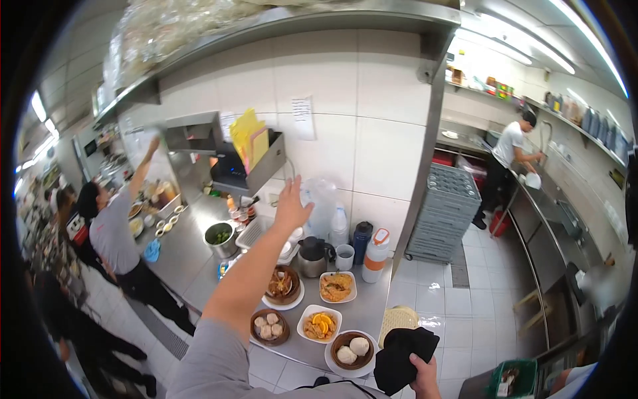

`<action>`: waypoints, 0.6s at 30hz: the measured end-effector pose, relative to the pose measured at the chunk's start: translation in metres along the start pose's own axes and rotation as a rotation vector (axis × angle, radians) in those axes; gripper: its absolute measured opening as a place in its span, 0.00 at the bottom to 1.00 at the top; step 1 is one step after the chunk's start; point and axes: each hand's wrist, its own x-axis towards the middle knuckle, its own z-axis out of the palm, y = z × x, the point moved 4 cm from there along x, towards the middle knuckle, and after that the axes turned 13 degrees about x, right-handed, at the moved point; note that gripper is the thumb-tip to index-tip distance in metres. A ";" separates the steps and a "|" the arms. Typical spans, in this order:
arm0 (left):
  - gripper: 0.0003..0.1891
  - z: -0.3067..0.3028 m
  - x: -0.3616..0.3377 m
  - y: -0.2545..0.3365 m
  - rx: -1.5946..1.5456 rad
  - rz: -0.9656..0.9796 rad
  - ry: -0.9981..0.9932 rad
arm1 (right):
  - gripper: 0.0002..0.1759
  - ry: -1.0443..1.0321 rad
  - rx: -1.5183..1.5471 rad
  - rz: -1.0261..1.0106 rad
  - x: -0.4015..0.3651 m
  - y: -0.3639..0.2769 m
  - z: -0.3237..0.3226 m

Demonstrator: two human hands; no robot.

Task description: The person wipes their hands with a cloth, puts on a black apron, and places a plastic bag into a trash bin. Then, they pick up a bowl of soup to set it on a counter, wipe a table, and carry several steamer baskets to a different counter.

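My left hand (pixel 292 205) is stretched out over the counter, its fingers extended. It appears nearest to the wall-mounted metal holder (pixel 269 159) with yellow and pink paper slips (pixel 250 141). In my right hand (pixel 424 378), low at the right, is a bunched black cloth (pixel 405 359). Beside the cloth, a bamboo steamer (pixel 340 364) with two white buns stands on a white plate. Also on the counter are a steamer of dumplings (pixel 270 336), a dish topped with orange slices (pixel 330 336), a dish of fried food (pixel 351 289) and another steamer (pixel 292 279).
Behind the food stand a metal jug (pixel 310 258), a white mug (pixel 344 255) and bottles (pixel 376 249). A pot of greens (pixel 220 234) is farther left. Grey racks (pixel 442 206) are stacked on the right. Co-workers stand at left (pixel 113 233) and far right (pixel 510 149).
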 end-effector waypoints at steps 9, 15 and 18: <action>0.17 -0.014 0.120 -0.056 -0.006 -0.097 -0.051 | 0.34 0.203 0.052 -0.250 -0.036 0.016 0.025; 0.13 0.033 0.101 -0.045 0.038 0.276 0.008 | 0.36 0.220 0.055 -0.256 -0.025 0.024 0.045; 0.13 0.063 0.109 -0.051 0.294 0.292 -0.415 | 0.37 0.170 0.044 -0.254 -0.016 0.026 0.070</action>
